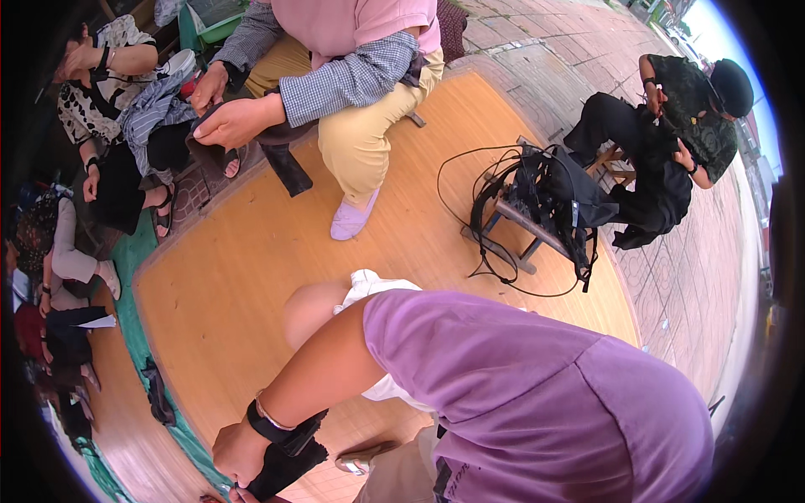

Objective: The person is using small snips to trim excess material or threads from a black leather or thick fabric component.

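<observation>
One piece of black cloth [289, 465] near the lower edge, left of centre; lies below and to the right of the right hand [236, 453], partly under the wrist; right grip: fingers drawn together, pinching the cloth at its left end; left hand [241, 496]: only a sliver at the lower rim, just beside the right fingertips; cannot tell whether spread or pinching.

Materials: cloth matte, limp, folded, outer edge uneven; wristband [267, 426] broad, black; purple sleeve [520, 360] soft, creased, with a raised seam; floor sheet [226, 293] smooth, tan, wood-grained, edged by a green tarp [134, 285]; facing person [352, 33] in checked woven sleeve covers, dark fabric [285, 136] in hand; low stool [537, 220] under a black bag [580, 191] and looped thin cables [471, 218]; paving [679, 310] pinkish, patterned.
</observation>
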A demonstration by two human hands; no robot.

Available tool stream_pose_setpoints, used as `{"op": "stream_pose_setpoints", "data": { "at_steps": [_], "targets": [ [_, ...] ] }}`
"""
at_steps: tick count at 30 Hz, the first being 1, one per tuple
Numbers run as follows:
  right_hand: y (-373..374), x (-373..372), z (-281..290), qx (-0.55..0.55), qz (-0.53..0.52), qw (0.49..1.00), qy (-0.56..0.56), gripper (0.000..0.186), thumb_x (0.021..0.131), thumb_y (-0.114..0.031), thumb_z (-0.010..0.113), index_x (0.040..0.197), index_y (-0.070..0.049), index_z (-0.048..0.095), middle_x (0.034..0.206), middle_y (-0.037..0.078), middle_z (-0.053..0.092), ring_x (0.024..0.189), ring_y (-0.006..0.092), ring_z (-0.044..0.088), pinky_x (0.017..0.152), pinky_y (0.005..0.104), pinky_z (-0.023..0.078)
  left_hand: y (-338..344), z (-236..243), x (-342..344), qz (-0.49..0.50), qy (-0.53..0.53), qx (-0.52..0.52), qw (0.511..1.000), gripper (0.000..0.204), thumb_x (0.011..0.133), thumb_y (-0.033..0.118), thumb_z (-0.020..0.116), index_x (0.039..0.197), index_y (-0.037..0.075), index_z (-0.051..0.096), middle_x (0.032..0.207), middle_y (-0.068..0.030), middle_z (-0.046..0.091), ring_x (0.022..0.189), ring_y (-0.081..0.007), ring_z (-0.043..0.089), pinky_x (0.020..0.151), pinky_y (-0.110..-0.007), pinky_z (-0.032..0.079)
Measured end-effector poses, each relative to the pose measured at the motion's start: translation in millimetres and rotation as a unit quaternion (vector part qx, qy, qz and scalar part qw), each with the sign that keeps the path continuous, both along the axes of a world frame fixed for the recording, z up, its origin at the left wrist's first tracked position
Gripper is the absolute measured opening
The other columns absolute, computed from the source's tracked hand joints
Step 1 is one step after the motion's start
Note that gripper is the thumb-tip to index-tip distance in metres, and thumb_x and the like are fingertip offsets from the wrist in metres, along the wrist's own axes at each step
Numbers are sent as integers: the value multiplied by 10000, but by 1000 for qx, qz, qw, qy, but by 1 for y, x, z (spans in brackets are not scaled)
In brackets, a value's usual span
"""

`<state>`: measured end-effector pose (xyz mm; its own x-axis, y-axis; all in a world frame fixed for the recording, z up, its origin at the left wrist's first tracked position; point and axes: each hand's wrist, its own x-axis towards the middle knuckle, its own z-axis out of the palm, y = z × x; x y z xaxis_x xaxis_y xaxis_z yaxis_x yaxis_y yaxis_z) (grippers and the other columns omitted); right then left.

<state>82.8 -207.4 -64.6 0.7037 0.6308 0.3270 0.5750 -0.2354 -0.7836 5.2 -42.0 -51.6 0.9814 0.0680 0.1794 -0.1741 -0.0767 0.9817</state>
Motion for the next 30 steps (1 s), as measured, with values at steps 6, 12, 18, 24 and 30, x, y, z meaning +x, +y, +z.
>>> {"op": "stream_pose_setpoints", "data": {
  "at_steps": [6, 12, 18, 24, 30],
  "targets": [
    [15, -3, 6, -12, -50, 999, -1, 349, 767, -315, 674, 830, 24, 730, 842, 219, 707, 846, 381, 688, 746, 446, 539, 79, -55, 25, -16, -65, -5, 998, 249, 843, 74, 704, 1075, 5, 642, 1128, -124, 633, 1052, -265, 598, 968, -389, 450],
    [10, -5, 6, 31, -38, 999, -14, 412, 836, -431, 637, 861, -31, 736, 815, 233, 691, 773, 393, 672, 669, 476, 510, 128, -74, 25, -10, -166, 160, 973, 407, 851, -10, 698, 1243, 0, 589, 1251, -161, 601, 1171, -301, 567, 1061, -447, 402],
    [34, -12, 5, -5, -29, 999, -16, 369, 759, -385, 663, 845, -35, 743, 847, 202, 710, 827, 365, 686, 729, 445, 529, 163, -55, -13, 15, -117, 169, 979, 387, 858, -13, 682, 1235, -9, 597, 1242, -176, 602, 1151, -301, 571, 1044, -445, 413],
    [25, -7, -3, -58, -54, 996, -28, 408, 725, -365, 633, 835, 10, 749, 853, 190, 722, 876, 352, 696, 765, 444, 542, 157, -28, -48, 119, 84, -65, 987, 336, 851, -23, 666, 1185, -15, 633, 1179, -190, 625, 1084, -288, 585, 1005, -415, 438],
    [23, -20, 2, -102, -135, 973, -160, 296, 678, -302, 692, 723, -15, 746, 703, 169, 694, 746, 318, 716, 683, 413, 567, 275, -70, -60, 59, 122, 345, 929, 374, 820, 6, 675, 1190, -27, 627, 1061, -159, 657, 949, -235, 619, 850, -364, 503]
  ]
}}
